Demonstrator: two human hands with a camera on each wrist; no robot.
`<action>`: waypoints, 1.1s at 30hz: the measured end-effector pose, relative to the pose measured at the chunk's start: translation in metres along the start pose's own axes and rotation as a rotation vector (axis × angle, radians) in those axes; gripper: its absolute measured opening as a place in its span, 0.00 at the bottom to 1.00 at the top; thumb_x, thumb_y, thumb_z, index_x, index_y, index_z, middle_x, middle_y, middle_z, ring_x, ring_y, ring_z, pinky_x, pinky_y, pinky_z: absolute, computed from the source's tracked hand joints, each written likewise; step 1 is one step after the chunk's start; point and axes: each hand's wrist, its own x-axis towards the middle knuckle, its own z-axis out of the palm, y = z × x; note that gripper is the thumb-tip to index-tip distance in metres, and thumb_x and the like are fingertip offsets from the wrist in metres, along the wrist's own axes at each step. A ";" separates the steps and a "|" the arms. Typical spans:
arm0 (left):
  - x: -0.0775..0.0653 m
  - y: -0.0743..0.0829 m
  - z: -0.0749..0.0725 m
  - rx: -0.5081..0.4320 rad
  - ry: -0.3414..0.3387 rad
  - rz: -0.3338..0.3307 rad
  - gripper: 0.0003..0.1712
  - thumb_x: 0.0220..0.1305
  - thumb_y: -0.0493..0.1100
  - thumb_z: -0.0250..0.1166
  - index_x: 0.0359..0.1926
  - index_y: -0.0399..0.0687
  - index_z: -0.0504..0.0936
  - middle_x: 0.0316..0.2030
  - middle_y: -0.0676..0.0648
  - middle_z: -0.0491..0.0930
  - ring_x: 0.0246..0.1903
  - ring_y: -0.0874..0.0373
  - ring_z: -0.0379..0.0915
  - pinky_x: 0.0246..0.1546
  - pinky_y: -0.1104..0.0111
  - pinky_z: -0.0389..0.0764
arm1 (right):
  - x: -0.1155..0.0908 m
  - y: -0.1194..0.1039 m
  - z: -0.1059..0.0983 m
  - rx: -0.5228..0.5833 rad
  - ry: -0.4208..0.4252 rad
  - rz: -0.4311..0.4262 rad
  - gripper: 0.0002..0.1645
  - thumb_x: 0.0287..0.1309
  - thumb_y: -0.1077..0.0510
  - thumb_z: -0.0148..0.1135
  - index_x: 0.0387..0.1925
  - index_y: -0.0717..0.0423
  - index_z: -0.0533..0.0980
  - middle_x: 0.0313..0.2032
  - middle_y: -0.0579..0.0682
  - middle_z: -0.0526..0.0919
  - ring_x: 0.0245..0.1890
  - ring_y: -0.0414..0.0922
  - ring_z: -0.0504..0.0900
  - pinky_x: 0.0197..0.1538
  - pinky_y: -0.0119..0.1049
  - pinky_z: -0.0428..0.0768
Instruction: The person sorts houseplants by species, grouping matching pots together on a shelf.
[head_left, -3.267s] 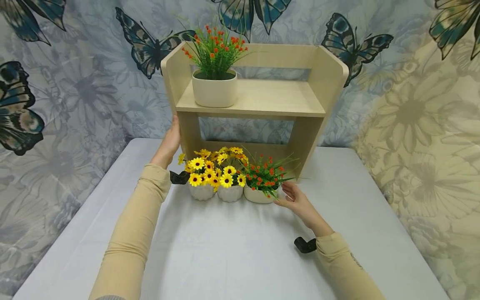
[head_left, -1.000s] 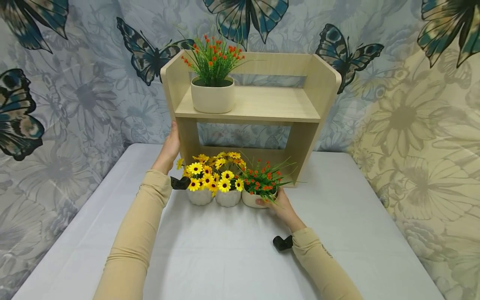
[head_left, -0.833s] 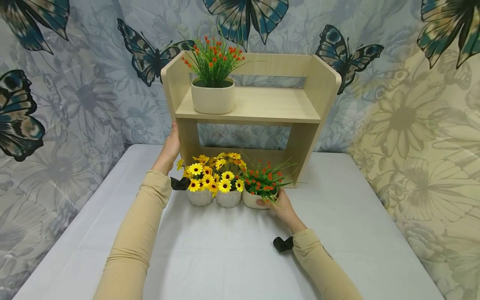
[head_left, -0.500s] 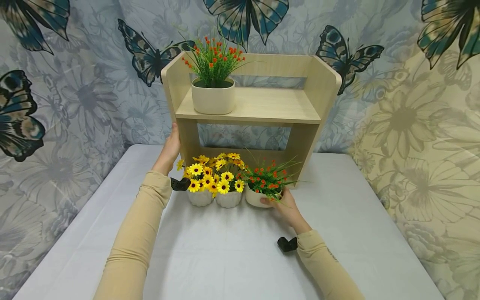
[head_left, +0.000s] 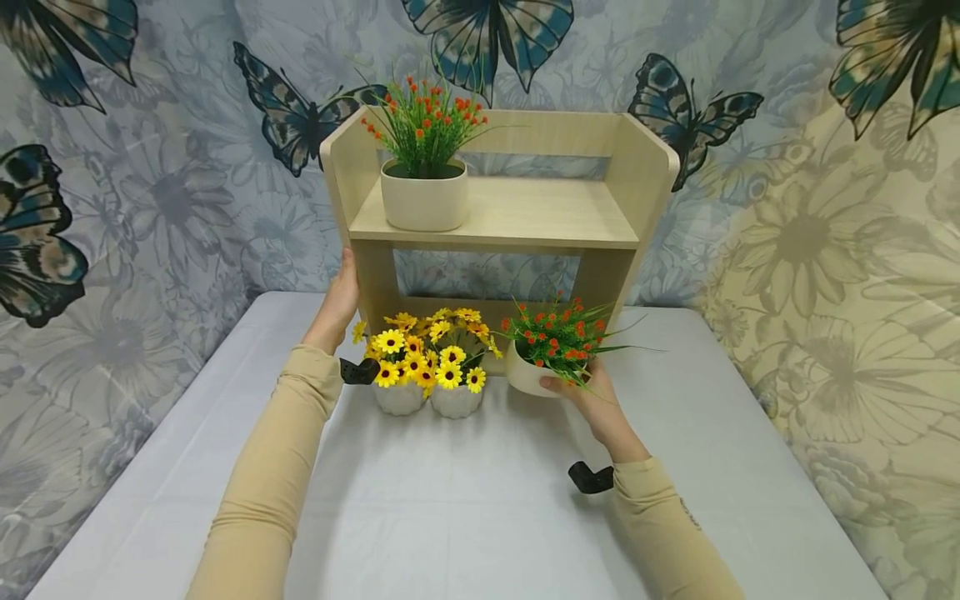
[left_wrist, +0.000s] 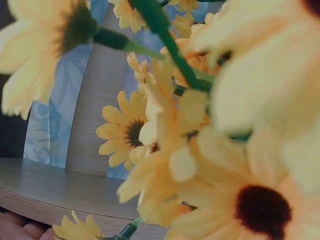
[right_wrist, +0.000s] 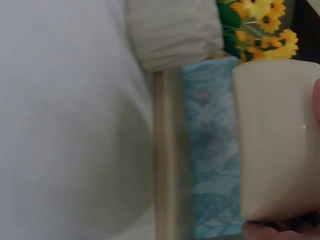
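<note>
My right hand (head_left: 596, 404) grips a white oval pot with red-flowered artificial grass (head_left: 558, 337), thumb on its front. The pot is tilted and raised off the table, in front of the shelf's lower right. In the right wrist view, the smooth white pot (right_wrist: 277, 140) has fingertips at its lower and right edges. My left hand (head_left: 335, 304) rests against the outer left side of the light wooden shelf (head_left: 495, 242). Yellow daisies (left_wrist: 262, 210) fill most of the left wrist view, with fingers (left_wrist: 20, 227) partly visible below a board edge.
Two ribbed white pots of yellow daisies (head_left: 457, 400) stand side by side before the lower shelf. Another white pot with red flowers (head_left: 425, 196) sits on the upper shelf's left. White cloth (head_left: 420, 517) covers the table; butterfly-patterned fabric (head_left: 795, 225) hangs behind.
My right hand has closed round the red-flowered pot, lifted it from beside the daisies and carried it right, tilting it. My left hand has stayed on the shelf's side.
</note>
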 end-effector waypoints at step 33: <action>0.000 -0.002 0.000 0.001 0.003 -0.022 0.54 0.54 0.79 0.22 0.71 0.51 0.29 0.71 0.45 0.27 0.67 0.49 0.19 0.64 0.52 0.29 | 0.004 -0.103 -0.028 0.103 0.006 -0.218 0.48 0.50 0.59 0.71 0.68 0.48 0.54 0.62 0.53 0.62 0.59 0.50 0.63 0.57 0.41 0.66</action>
